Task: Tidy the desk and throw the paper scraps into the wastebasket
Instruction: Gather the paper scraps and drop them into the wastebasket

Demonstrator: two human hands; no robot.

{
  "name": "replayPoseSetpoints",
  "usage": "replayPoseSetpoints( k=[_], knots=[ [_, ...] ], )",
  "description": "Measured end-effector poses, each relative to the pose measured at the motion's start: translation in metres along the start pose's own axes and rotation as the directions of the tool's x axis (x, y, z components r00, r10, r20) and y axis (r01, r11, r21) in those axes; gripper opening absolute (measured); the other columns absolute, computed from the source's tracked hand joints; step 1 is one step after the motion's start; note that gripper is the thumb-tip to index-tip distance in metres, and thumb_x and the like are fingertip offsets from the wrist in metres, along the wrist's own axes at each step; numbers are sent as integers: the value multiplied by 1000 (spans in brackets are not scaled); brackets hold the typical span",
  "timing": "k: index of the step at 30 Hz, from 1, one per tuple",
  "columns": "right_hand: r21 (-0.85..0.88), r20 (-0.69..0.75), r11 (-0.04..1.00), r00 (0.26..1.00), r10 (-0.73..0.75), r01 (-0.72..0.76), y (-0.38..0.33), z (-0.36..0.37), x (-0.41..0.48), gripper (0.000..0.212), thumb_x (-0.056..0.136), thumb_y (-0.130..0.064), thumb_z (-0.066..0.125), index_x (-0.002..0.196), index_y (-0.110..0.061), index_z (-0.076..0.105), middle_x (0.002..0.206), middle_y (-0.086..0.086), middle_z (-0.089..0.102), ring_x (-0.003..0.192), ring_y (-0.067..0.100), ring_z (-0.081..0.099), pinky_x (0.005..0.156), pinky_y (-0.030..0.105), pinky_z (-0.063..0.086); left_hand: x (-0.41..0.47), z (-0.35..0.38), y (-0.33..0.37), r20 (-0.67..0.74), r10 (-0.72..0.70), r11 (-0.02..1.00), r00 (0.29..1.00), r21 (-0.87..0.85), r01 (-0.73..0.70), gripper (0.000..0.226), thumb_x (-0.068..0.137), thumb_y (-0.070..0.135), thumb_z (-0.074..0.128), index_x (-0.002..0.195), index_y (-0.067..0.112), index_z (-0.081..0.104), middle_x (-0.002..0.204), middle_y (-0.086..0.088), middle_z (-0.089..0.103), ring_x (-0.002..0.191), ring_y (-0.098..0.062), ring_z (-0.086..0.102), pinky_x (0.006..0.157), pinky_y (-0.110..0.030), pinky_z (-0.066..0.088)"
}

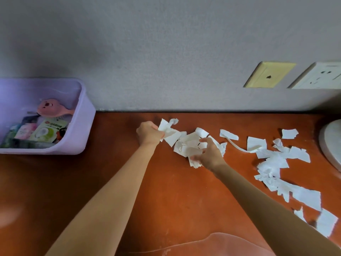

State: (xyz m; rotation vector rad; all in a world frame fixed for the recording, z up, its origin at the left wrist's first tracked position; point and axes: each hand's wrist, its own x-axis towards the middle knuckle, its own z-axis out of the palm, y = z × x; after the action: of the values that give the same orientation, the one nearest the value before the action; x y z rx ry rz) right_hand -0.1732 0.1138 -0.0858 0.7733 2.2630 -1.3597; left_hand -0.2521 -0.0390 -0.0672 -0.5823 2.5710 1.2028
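White torn paper scraps lie scattered on the reddish-brown desk [110,182]. My left hand [148,133] grips a bunch of scraps [167,129] near the wall. Just right of it, my right hand [208,154] has its fingers curled round a heap of scraps [190,145]. More loose scraps [276,163] trail off to the right and down toward the desk's front right. No wastebasket is in view.
A lilac plastic bin [81,130] with a pink brush and small packets stands at the left against the wall. A white round object [332,145] sits at the right edge. Two wall sockets [269,74] are above the desk. A pinkish surface [212,244] shows at the bottom.
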Motion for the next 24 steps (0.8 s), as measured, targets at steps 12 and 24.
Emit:
replayPoseSetpoints(
  k=[12,24],
  knots=[
    [-50,128,992,985,-112,119,-21,33,-83,43,83,-9,67,124,-2,55,124,13,58,106,25,58,92,32,49,-107,-88,-68,-12,-134,978,991,-160,130,19,73,8,76,89,9,65,88,-3,62,84,-17,57,57,-19,42],
    [7,331,975,919,-213,223,-63,173,-224,10,83,1,61,90,-5,61,84,5,59,60,11,50,53,19,40,-225,-235,-197,-323,-240,939,915,-316,135,16,78,12,71,91,9,64,85,1,61,81,-15,58,57,-16,43]
  ],
)
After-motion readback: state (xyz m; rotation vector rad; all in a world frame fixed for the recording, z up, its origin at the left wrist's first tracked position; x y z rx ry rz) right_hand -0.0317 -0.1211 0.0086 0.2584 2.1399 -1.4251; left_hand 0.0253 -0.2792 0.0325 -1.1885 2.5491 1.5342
